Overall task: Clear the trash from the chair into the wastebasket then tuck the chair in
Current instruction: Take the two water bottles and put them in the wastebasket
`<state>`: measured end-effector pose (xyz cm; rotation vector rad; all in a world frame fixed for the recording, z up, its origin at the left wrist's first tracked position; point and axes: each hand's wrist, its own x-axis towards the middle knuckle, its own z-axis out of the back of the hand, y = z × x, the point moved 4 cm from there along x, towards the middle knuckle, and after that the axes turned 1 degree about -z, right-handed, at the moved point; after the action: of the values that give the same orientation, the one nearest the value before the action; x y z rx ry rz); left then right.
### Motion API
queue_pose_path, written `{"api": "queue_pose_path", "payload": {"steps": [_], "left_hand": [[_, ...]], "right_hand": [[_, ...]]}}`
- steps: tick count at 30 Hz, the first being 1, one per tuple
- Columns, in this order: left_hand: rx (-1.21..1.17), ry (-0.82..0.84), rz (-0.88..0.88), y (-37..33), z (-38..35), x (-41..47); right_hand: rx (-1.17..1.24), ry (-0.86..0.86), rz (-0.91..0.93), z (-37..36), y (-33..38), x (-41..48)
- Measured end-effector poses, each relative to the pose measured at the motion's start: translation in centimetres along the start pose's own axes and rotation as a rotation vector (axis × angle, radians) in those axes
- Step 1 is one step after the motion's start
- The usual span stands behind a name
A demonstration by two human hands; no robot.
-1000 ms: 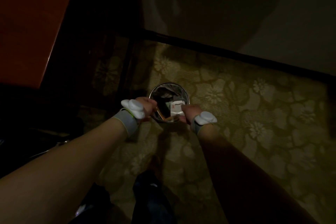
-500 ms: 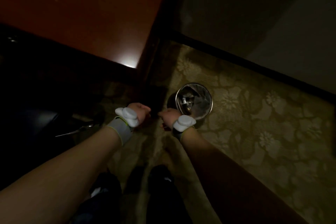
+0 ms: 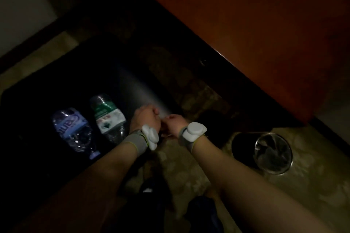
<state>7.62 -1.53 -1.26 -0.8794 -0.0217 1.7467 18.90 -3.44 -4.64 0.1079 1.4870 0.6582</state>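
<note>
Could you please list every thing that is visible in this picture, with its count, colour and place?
plastic bottles: two, clear, blue label and green label, lying on the chair seat
chair: one, black, left
wastebasket: one, dark with shiny rim, on the carpet, right
desk: one, reddish-brown, upper right
carpet: one, beige floral, floor
wrist devices: two, white, on grey bands
hands: two, left hand and right hand, loosely curled, near the seat edge, holding nothing visible

Two plastic bottles (image 3: 89, 125) on dark chair (image 3: 37, 109); left hand (image 3: 145, 117), right hand (image 3: 175, 124) curled beside them; wastebasket (image 3: 272, 152) right on carpet (image 3: 312, 185).
</note>
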Motion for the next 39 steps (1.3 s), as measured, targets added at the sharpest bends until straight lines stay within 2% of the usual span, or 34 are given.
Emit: {"api": "queue_pose_path", "payload": {"steps": [4,7,12,19,21,23,25,27,30,35,39], "left_hand": [[0.181,-0.138,0.0,5.8,5.9,1.3],[0.239,-0.148,0.082,9.7,7.9,1.9],[-0.057,-0.046,0.259,13.6,7.5,2.7],[-0.108,-0.04,0.22,15.0,6.9,2.7],[0.029,-0.064,0.163,15.7,7.9,2.7],[0.215,-0.18,0.115,16.3,9.2,2.6],[0.275,-0.272,0.131,17.0,10.1,2.4],[0.192,-0.258,0.276,18.5,10.2,2.3],[-0.125,-0.155,0.453,19.9,9.0,2.3],[-0.277,-0.169,0.476,19.9,8.3,2.6],[-0.211,-0.14,0.479,18.1,8.3,2.4]], "right_hand": [[-0.136,0.049,0.087,-6.1,5.1,0.6],[-0.3,0.033,0.17,-9.4,7.9,1.0],[-0.471,0.012,0.174,-11.2,9.7,1.5],[-0.608,-0.065,0.122,-11.7,8.6,2.6],[-0.665,-0.045,0.08,-11.9,8.4,3.2],[-0.707,-0.008,0.078,-12.2,8.5,3.1],[-0.713,-0.006,0.095,-12.3,8.7,2.8],[-0.702,0.0,0.107,-12.8,8.7,2.6],[-0.652,-0.011,0.145,-13.3,8.9,2.0],[-0.574,-0.052,0.197,-12.7,8.8,0.4],[-0.516,-0.085,0.187,-10.4,8.5,-0.5]]}}
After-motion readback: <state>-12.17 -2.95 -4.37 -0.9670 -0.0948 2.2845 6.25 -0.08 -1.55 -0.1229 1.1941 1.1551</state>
